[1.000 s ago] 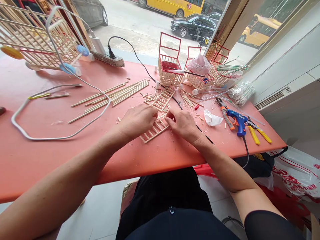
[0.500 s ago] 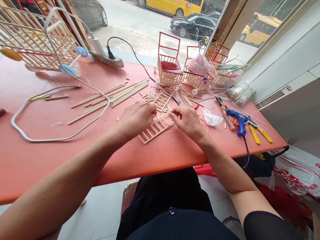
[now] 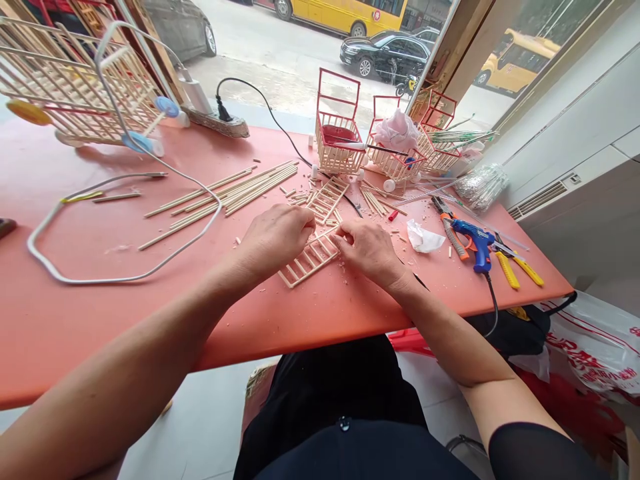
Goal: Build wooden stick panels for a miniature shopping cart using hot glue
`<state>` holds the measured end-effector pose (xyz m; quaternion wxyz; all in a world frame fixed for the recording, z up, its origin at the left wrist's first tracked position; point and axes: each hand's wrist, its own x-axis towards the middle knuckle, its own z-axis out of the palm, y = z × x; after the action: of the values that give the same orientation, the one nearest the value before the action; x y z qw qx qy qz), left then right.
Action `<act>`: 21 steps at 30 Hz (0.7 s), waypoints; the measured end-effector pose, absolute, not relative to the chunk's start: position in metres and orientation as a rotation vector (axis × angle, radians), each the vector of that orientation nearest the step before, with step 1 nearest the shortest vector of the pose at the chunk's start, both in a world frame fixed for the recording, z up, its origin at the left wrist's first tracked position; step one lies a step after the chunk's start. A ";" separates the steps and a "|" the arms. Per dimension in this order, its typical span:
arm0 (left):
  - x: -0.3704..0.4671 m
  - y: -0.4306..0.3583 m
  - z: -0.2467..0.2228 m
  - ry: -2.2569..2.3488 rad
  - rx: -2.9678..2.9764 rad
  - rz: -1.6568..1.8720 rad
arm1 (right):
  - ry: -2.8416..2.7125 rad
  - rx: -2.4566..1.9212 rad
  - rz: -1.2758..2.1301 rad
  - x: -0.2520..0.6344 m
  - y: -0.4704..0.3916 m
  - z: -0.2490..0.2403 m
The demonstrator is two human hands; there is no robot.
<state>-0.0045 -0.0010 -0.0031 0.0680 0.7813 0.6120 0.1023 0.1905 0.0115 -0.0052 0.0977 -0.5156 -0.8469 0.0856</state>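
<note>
A ladder-like frame of thin wooden sticks (image 3: 301, 269) lies on the pink-red tabletop, with several crossbars between two long rails. My left hand (image 3: 277, 235) is closed over the frame's far left side, its fingertips pinched at the far rail and partly hidden. At the right end, my right hand (image 3: 369, 248) pinches the frame with thumb and curled forefinger. Just beyond the hands lies a second stick frame (image 3: 329, 199), flat among short cut pieces.
Long loose sticks (image 3: 240, 190) and a white cable (image 3: 125, 280) lie to the left. Small stick carts (image 3: 340, 157) stand at the back. A crumpled tissue (image 3: 424, 237), blue glue gun (image 3: 477, 241), orange-handled pliers (image 3: 453, 230) and yellow-handled pliers (image 3: 509, 269) are on the right.
My right hand has shifted slightly left and closer in along the frame's right end, its fingers more curled. My left hand has stayed nearly in place.
</note>
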 end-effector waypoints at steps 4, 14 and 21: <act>-0.005 0.000 -0.004 1.850 2.349 0.338 | -2.507 -1.521 0.268 0.192 0.013 -0.006; -0.005 -0.002 -0.003 1.830 2.312 0.387 | -2.508 -1.581 0.263 0.188 0.012 -0.008; -0.005 -0.002 -0.003 1.832 2.315 0.380 | -2.531 -1.615 0.249 0.185 0.013 -0.009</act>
<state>-0.0045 -0.0019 -0.0026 0.0823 0.7751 0.6134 0.1273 0.1846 0.0131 -0.0085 0.0644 -0.5349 -0.8384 0.0823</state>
